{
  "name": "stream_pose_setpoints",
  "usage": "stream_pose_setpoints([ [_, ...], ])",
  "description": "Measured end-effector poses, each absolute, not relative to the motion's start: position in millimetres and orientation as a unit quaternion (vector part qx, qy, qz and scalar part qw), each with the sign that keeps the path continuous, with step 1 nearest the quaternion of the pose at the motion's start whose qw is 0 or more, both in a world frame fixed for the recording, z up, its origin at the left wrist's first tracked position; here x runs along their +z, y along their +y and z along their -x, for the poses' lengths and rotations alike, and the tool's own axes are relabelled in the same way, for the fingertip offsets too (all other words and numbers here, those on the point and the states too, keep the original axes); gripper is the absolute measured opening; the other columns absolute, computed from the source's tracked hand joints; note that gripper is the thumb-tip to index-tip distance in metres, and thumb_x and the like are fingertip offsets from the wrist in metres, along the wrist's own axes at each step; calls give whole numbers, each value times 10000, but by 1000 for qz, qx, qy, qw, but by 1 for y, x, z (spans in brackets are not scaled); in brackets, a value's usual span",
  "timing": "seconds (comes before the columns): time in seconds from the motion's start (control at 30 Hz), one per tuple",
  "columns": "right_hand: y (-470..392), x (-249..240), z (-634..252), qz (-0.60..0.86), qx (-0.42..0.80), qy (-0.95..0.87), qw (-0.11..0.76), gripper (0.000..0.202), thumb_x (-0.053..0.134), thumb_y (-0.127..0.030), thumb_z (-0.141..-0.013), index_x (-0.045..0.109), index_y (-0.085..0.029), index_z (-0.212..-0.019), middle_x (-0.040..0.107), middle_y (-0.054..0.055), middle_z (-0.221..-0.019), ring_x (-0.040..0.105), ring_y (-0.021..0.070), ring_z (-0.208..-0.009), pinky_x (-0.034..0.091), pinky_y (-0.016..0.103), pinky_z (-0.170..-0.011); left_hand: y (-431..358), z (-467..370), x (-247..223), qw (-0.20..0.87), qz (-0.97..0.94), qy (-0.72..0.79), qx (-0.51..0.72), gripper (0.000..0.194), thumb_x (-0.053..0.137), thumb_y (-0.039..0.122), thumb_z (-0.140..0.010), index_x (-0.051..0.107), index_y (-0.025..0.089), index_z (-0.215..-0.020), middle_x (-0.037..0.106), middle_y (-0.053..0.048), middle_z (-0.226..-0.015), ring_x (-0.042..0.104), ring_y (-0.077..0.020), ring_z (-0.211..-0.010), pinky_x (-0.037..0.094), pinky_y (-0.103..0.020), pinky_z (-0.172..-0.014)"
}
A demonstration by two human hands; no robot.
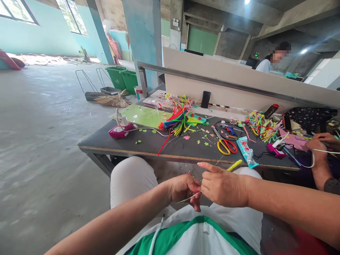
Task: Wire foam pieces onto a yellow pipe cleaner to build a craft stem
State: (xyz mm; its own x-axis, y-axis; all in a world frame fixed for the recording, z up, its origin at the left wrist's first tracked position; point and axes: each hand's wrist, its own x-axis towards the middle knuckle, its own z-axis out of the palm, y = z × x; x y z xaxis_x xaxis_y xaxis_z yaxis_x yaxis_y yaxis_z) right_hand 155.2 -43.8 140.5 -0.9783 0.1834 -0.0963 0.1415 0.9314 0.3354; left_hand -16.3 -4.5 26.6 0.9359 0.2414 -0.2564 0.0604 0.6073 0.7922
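My left hand (185, 190) and my right hand (224, 186) meet above my lap, in front of the table edge. A thin pale wire (187, 199) runs between their fingertips, and its end sticks out under my left fingers. My right index finger points out to the left while the other fingers are curled. A fuzzy yellow stem (234, 165) shows just behind my right hand; whether that hand holds it is hidden. On the table (127, 146) beyond lie scissors (225, 143) with yellow and red handles and a bundle of coloured pipe cleaners (176, 119).
A blue wrapper (247, 152) lies by the front edge, right of the scissors. Pink devices (119, 131) with white cables, a phone (205, 99) and more pipe cleaners (261, 127) are on the table. Another person's hands (317, 145) are at the right. Green bins (116, 77) stand behind.
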Motion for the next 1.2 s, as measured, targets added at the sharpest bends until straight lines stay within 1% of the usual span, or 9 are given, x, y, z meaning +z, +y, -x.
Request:
stream_pose_setpoints([
  [0.1,-42,141,-155,-196,103,969,107,169,496,-103,-757,656,-149,-787,658,62,-710,578,198,-715,96,528,-1099,-6,21,42,758,-581,266,130,241,568,351,-759,627,125,-698,628,-67,-621,624,-213,-653,491,-379,-711],
  [0.2,-34,142,-155,-367,-12,920,135,179,512,-92,-706,674,-166,-727,691,49,-707,619,191,-734,163,542,-1067,-12,27,61,436,-773,363,285,258,506,343,-841,646,165,-966,665,-105,-995,595,-236,-952,431,-398,-898],
  [0.27,-26,142,-156,-445,-100,880,131,190,511,-115,-710,686,-188,-712,707,28,-717,632,184,-751,274,483,-1022,-18,29,67,240,-851,334,328,282,523,323,-849,614,196,-1083,624,-109,-1131,535,-248,-1088,347,-429,-1005],
  [0.37,-17,140,-159,-512,-235,818,117,154,532,-165,-667,684,-187,-670,679,7,-633,615,163,-658,453,293,-742,-25,27,64,101,-904,264,321,247,507,284,-874,596,191,-1085,640,-97,-1059,547,-227,-1061,344,-438,-1009],
  [0.5,-13,136,-163,-537,-362,757,85,132,519,-156,-609,650,-166,-599,584,-26,-507,549,122,-529,377,197,-485,-24,21,51,60,-920,225,314,202,429,225,-911,608,162,-978,650,-78,-898,590,-184,-906,432,-376,-904],
  [0.73,-15,126,-167,-549,-442,709,34,95,518,-141,-561,604,-165,-531,536,-50,-446,462,96,-464,314,201,-444,-22,15,39,65,-931,228,277,209,437,296,-913,584,154,-958,616,-75,-846,590,-183,-808,469,-314,-749],
  [0.93,-19,117,-170,-551,-575,601,-69,99,497,-144,-542,551,-161,-460,507,-44,-397,461,95,-438,362,208,-482,-21,11,31,-9,-943,236,234,214,367,208,-924,559,133,-982,595,-87,-851,576,-202,-784,463,-346,-743],
  [1.1,-17,112,-173,-566,-562,598,-73,95,495,-143,-541,551,-169,-469,503,-46,-401,468,101,-435,366,213,-478,-18,12,34,-30,-960,216,177,197,371,139,-892,548,109,-974,596,-113,-873,581,-226,-782,471,-367,-744],
  [1.2,-17,110,-171,-582,-458,672,-5,104,508,-133,-552,596,-178,-521,531,-39,-429,523,131,-476,397,238,-518,-18,13,40,16,-973,197,122,186,404,91,-842,559,108,-944,609,-125,-879,597,-223,-765,481,-346,-718],
])
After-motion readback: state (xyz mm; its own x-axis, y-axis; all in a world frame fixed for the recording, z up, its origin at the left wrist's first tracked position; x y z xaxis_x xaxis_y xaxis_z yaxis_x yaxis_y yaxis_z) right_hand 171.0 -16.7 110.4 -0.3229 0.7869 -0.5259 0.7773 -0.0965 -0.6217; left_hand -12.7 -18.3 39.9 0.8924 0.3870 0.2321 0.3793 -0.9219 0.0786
